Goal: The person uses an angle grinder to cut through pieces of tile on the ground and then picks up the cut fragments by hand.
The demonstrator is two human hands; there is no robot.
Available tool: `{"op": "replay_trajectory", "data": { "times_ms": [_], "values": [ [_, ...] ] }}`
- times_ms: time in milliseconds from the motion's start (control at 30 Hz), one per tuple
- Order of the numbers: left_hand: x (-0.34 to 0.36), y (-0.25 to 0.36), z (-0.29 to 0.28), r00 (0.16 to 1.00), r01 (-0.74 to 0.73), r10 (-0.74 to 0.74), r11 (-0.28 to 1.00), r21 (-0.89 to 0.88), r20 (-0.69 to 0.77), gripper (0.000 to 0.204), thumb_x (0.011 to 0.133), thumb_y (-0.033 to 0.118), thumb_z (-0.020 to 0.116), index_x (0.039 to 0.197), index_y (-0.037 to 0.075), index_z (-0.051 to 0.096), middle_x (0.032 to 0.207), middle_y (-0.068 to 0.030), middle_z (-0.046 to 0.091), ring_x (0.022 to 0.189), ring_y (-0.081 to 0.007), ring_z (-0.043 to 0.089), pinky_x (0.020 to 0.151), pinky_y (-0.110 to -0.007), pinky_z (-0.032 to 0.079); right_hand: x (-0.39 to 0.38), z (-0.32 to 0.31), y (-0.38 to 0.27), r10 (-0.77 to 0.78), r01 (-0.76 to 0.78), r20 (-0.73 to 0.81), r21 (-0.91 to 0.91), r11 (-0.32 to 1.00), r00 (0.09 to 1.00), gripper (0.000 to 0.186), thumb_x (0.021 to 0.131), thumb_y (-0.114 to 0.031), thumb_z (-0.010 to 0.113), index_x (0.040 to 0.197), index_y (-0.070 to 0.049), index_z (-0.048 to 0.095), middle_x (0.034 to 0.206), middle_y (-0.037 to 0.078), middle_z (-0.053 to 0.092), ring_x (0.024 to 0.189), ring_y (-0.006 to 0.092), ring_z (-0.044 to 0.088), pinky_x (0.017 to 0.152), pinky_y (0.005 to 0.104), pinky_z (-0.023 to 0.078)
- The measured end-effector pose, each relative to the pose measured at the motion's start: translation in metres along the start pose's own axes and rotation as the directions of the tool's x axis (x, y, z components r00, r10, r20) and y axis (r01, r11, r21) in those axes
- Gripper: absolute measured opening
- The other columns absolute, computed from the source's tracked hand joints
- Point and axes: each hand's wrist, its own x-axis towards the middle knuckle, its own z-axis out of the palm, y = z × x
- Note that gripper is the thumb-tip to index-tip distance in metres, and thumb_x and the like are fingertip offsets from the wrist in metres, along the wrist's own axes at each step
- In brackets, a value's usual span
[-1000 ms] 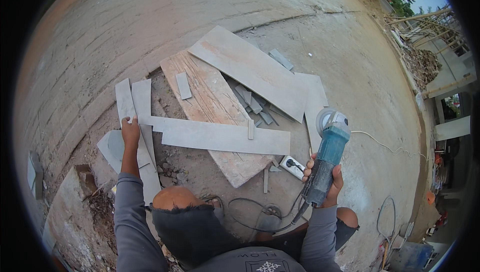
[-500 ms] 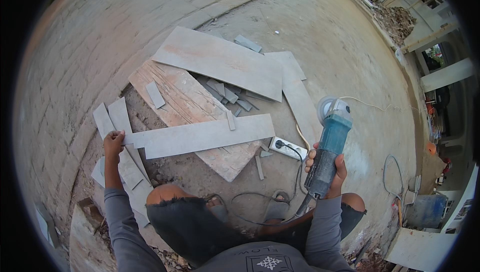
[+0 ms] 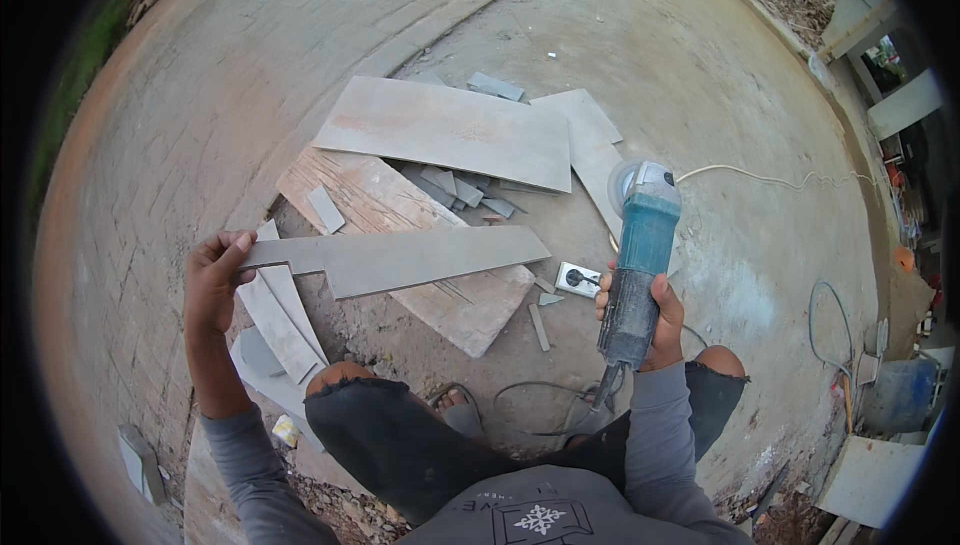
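Note:
My left hand [image 3: 215,280] pinches the narrow notched end of a long grey tile strip [image 3: 420,257] between thumb and fingers. The strip is lifted and tilted, its right part over a scored, dusty reddish board [image 3: 465,315] on the ground. My right hand [image 3: 664,330] is wrapped round the dark body of a teal angle grinder [image 3: 648,230], its disc end pointing away from me. Whether the disc spins I cannot tell. A small offcut [image 3: 326,209] lies on the board's left part.
A large grey tile [image 3: 450,133] rests across the board's far end, with several offcuts [image 3: 462,191] beside it. A white socket block [image 3: 578,280] with a black plug sits near the grinder. More tile strips [image 3: 275,310] lie by my left knee. A cable [image 3: 530,385] loops near my feet.
The tile strip has been raised off the board and tilted, my left hand coming nearer to me. The small piece near its right part is gone from there. The grinder has shifted slightly left.

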Motion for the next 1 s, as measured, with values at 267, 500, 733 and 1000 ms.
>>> {"op": "replay_trajectory", "data": {
  "times_ms": [267,500,733,1000],
  "values": [
    [-0.026,0.09,0.067,0.931,-0.188,0.263,0.94,-0.285,0.253,0.03,0.093,0.012,0.054,0.118,-0.003,0.059,0.112,-0.0144,0.063,0.092,-0.0171,0.067,0.079,-0.029,0.059,-0.001,-0.014,-0.004,0.009,-0.01,0.046,0.009,1.0,0.999,0.073,0.086,-0.048,0.065,0.128,0.008,0.044,0.1,0.02,0.062,0.086,0.0272,0.068,0.075,0.0372,0.06],
    [0.002,0.141,0.142,0.686,-0.337,0.454,0.891,-0.305,0.569,0.04,0.094,0.021,0.06,0.127,0.0,0.053,0.121,-0.0149,0.059,0.096,-0.0162,0.064,0.079,-0.028,0.059,-0.009,-0.003,-0.022,-0.057,0.054,0.072,0.044,0.998,0.996,0.071,0.081,-0.046,0.073,0.121,0.008,0.049,0.096,0.019,0.064,0.08,0.0267,0.068,0.072,0.0373,0.059],
    [0.019,0.162,0.227,0.453,-0.451,0.646,0.761,-0.467,0.614,0.019,0.093,0.027,0.064,0.098,0.009,0.058,0.094,-0.0069,0.066,0.064,-0.0048,0.051,0.051,-0.018,0.042,-0.015,-0.005,-0.042,-0.077,0.067,0.119,0.092,0.994,0.99,0.073,0.082,-0.046,0.072,0.124,0.007,0.046,0.1,0.02,0.062,0.086,0.0271,0.067,0.074,0.0383,0.058],
    [-0.003,0.185,0.305,0.674,-0.598,0.68,0.732,-0.327,0.288,0.02,0.09,0.025,0.07,0.088,0.007,0.061,0.077,0.0008,0.063,0.059,-0.0023,0.048,0.05,-0.018,0.039,-0.023,-0.004,-0.086,-0.128,0.124,0.176,0.032,0.992,0.976,0.072,0.083,-0.045,0.072,0.125,0.007,0.044,0.101,0.02,0.062,0.087,0.0277,0.067,0.075,0.039,0.058]
  ]
}}
